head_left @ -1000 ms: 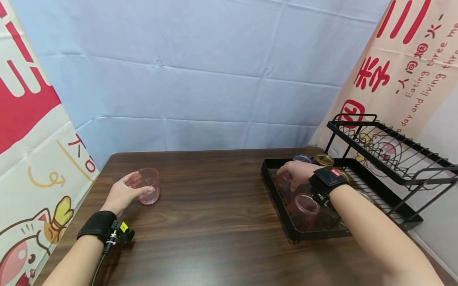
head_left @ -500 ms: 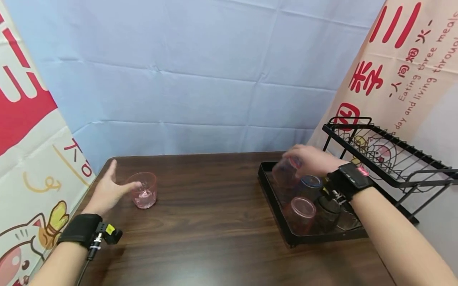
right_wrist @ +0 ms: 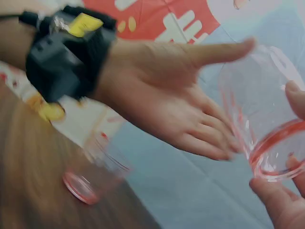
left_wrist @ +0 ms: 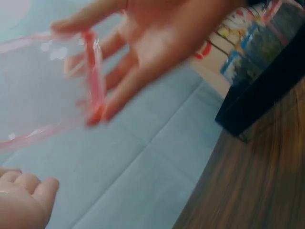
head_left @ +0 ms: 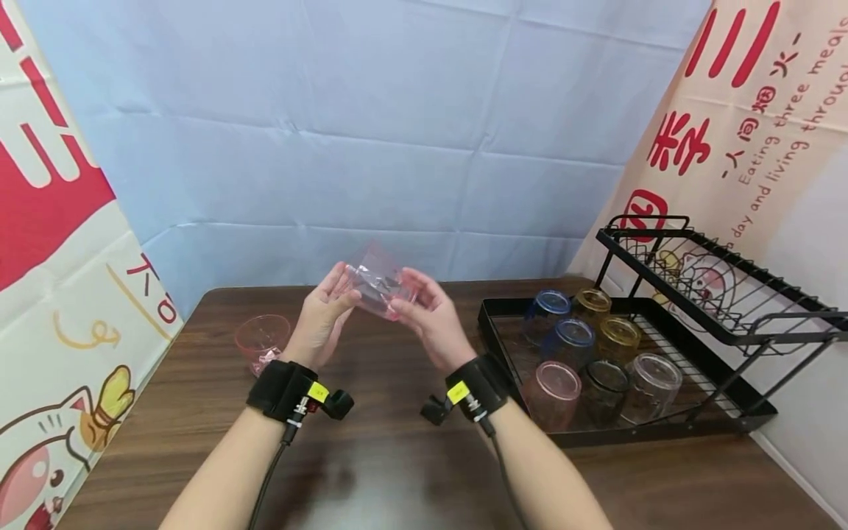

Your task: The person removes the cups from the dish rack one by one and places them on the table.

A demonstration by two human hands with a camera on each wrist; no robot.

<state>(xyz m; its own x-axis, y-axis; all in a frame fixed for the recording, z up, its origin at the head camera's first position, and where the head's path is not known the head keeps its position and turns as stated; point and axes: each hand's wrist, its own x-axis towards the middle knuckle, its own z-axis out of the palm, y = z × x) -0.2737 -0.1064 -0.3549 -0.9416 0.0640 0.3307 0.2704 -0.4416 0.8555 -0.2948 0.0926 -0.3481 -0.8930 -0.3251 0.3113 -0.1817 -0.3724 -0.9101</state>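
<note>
A clear pink drinking glass (head_left: 377, 283) is held tilted above the table between both hands. My right hand (head_left: 433, 316) pinches one end of it, thumb and fingertips on the pink edge, as the left wrist view shows. My left hand (head_left: 321, 316) is at the other side; in the right wrist view its thumb and fingers are stretched straight alongside the glass wall. A second pink glass (head_left: 263, 338) stands on the table at the left, partly behind the left hand.
At the right stands a black two-tier rack (head_left: 662, 434). Its lower tray holds several upside-down glasses, among them a blue glass (head_left: 573, 342), an amber glass (head_left: 619, 338) and a pink glass (head_left: 555, 394). The upper wire shelf (head_left: 715, 276) overhangs the tray's right side.
My right hand has lifted a pink glass out of the rack tray and brought it to the middle. My left hand has left the standing pink glass and moved right to meet it.
</note>
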